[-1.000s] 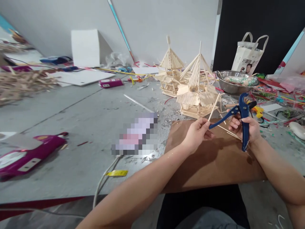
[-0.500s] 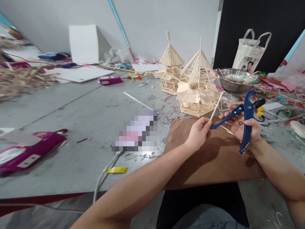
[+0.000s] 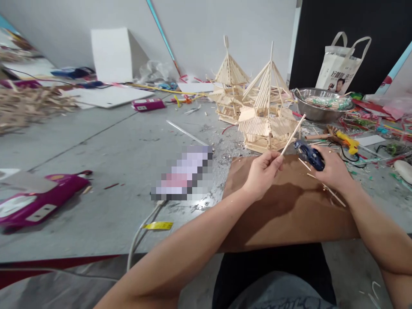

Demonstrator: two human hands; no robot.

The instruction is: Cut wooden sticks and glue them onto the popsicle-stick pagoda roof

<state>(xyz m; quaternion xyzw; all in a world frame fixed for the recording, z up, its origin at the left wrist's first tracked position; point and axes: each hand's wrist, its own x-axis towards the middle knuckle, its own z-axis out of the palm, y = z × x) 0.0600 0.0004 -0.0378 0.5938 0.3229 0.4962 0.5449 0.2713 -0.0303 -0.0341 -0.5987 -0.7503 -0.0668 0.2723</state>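
Note:
My left hand (image 3: 264,174) pinches the lower end of a thin wooden stick (image 3: 292,135), which slants up and to the right towards a stick-built pagoda model (image 3: 265,122). My right hand (image 3: 333,171) is closed around a blue hand cutter (image 3: 309,155), turned over so the tool lies low above the brown board (image 3: 283,214). Loose thin sticks (image 3: 325,189) lie on the board under that hand. A second pagoda model (image 3: 229,90) stands behind the first.
A metal bowl (image 3: 322,109) of small pieces, a yellow glue gun (image 3: 346,141) and coloured scraps crowd the right. A white tote bag (image 3: 343,68) leans at the back. Purple boxes (image 3: 38,201) and a pile of wood sticks (image 3: 28,107) lie left. A white cable (image 3: 138,240) runs near.
My right hand has turned over and dropped with the cutter from an upright hold down to the board. The left hand stays put, still pinching the stick. The view tilted slightly downward.

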